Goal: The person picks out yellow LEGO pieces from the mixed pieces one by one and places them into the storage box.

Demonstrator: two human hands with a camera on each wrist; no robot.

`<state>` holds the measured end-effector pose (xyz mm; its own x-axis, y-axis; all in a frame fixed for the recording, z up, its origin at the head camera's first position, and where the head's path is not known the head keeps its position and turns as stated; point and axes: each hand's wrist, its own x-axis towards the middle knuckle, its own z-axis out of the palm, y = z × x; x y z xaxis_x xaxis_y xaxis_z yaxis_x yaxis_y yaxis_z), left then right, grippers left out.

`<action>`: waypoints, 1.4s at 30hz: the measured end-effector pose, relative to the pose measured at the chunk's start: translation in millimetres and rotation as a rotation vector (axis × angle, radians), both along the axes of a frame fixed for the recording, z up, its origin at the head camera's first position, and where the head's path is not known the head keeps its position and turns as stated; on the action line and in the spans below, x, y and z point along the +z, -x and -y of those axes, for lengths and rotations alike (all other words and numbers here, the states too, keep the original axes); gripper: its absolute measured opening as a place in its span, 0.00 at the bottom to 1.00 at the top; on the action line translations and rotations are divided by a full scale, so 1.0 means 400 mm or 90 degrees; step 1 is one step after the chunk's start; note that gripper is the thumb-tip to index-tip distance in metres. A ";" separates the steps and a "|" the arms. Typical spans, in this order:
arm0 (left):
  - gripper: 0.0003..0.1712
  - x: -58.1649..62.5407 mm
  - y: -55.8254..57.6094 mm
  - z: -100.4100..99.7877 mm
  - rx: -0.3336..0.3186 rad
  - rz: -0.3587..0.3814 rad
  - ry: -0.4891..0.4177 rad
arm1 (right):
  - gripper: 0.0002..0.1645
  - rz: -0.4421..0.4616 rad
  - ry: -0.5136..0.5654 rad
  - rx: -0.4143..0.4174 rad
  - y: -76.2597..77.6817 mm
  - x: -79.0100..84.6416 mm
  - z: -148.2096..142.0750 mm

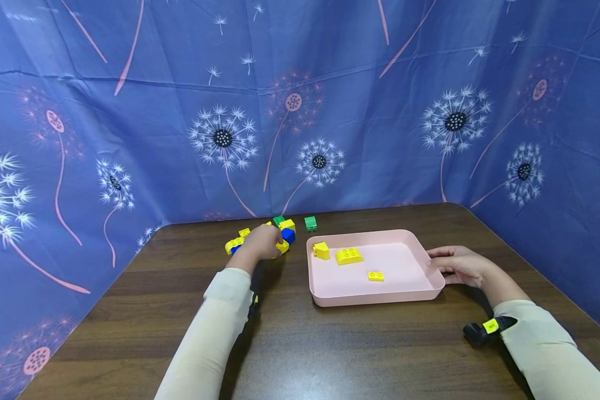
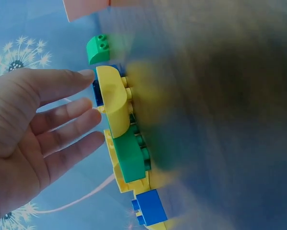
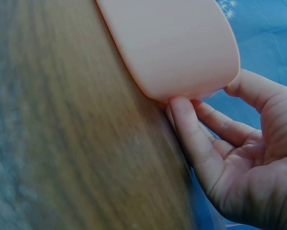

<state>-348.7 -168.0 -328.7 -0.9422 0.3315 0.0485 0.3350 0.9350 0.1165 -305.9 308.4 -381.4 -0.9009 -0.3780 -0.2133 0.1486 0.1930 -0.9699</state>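
Note:
My left hand [image 1: 263, 242] reaches into a pile of toy building blocks on the table's left side. In the left wrist view its thumb and fingers are spread apart, with the fingertips right at a curved yellow block [image 2: 112, 100]. Below that block in this view lie a green block [image 2: 130, 158] and a blue block [image 2: 152, 207]. My right hand [image 1: 462, 266] holds the right end of a pink tray [image 1: 375, 298]; one digit lies at the rim and others against the outer wall. Three yellow blocks sit in the tray, among them an arched one [image 1: 349, 256].
A lone green block [image 1: 310, 223] stands behind the tray, right of the pile. The wooden table [image 1: 300, 350] ends at a blue dandelion-print cloth [image 1: 370, 111] along the back and sides. A black wrist device [image 1: 480, 333] hangs below the right sleeve.

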 end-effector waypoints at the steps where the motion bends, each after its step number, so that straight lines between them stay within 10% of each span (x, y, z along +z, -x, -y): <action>1: 0.14 0.002 0.005 -0.002 0.001 0.001 0.004 | 0.37 0.001 0.000 -0.001 0.000 0.000 0.000; 16: 0.15 0.005 0.037 -0.047 0.071 0.066 0.080 | 0.38 0.008 -0.002 -0.005 -0.001 0.008 0.002; 42: 0.17 0.012 0.033 -0.060 0.048 0.129 0.083 | 0.34 0.009 0.003 -0.012 -0.007 0.012 0.005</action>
